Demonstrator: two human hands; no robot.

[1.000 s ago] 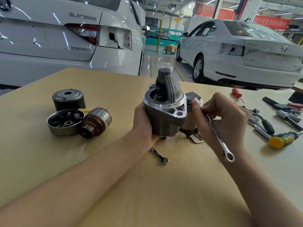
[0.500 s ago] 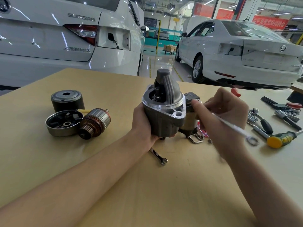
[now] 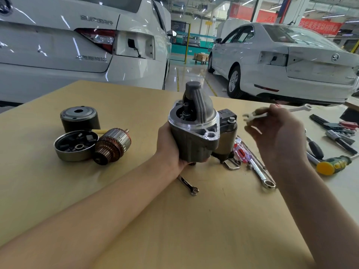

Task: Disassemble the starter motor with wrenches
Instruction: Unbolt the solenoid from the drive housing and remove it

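The grey starter motor housing (image 3: 196, 133) stands upright in the middle of the tan table (image 3: 136, 220), its black solenoid (image 3: 227, 131) on the right side. My left hand (image 3: 169, 146) grips the housing from the left and below. My right hand (image 3: 277, 133) is lifted to the right of the solenoid, apart from it, and holds a small silver wrench (image 3: 258, 114) that is blurred by motion. A bolt head (image 3: 231, 119) shows on top of the solenoid.
A black field casing (image 3: 79, 118), an end cap with brushes (image 3: 74, 145) and the copper armature (image 3: 112, 145) lie at left. A small wrench (image 3: 187, 185), a long wrench (image 3: 260, 171), a clear-handled screwdriver (image 3: 240, 150) and several other tools (image 3: 334, 164) lie at right. White cars stand behind.
My right hand has pulled the wrench off the solenoid and swung it up and to the right, turning it end over end. The left hand keeps its hold on the housing.
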